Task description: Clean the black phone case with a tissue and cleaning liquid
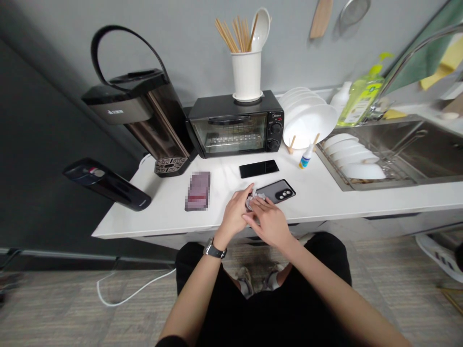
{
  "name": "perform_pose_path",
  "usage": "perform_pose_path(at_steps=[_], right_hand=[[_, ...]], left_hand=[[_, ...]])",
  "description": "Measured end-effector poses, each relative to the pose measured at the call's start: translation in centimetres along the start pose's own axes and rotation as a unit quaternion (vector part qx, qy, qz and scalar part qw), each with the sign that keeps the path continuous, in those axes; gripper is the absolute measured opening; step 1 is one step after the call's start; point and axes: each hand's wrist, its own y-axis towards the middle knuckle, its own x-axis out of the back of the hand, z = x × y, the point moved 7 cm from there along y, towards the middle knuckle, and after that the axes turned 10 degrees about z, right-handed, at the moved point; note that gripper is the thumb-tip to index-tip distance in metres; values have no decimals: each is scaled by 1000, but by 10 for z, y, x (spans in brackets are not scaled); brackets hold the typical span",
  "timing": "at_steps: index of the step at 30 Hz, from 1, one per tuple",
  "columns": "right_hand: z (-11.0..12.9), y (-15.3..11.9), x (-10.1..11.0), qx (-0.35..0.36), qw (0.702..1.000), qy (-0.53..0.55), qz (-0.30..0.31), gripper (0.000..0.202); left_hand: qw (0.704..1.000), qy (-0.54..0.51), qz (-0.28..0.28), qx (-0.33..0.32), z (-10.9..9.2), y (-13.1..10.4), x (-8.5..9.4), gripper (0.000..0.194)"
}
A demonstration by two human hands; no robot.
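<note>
A dark phone case (269, 189) with a camera cutout at its right end lies near the counter's front edge. My left hand (236, 212) is closed at the case's left end, its fingertips partly hidden. With bent fingers, my right hand (272, 219) presses a crumpled whitish wipe (259, 194) against the case. Just behind, a black smartphone (259, 168) lies flat. To the left is a purple, pixelated flat item (198, 191). A small white and blue bottle (306, 157) with a yellow base stands to the right.
Behind my hands stands a toaster oven (231, 130) bearing a white utensil holder (246, 74). A tall drink dispenser (155, 120) and a dark thermos (108, 185) stand left. Racked plates (309, 120), a soap bottle (363, 96) and a sink (415, 159) with bowls are right.
</note>
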Motion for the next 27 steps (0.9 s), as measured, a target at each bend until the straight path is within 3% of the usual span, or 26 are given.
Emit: perform_pose_path(at_steps=[6, 16, 27], right_hand=[[-32, -23, 15, 32, 999, -8, 16, 40], [-87, -43, 35, -52, 990, -129, -40, 47], [-74, -11, 29, -121, 983, -115, -81, 65]], left_hand=[[999, 27, -10, 25, -3, 1, -1, 92], [999, 28, -8, 16, -5, 3, 1, 95], [1000, 26, -5, 11, -5, 6, 2, 89]])
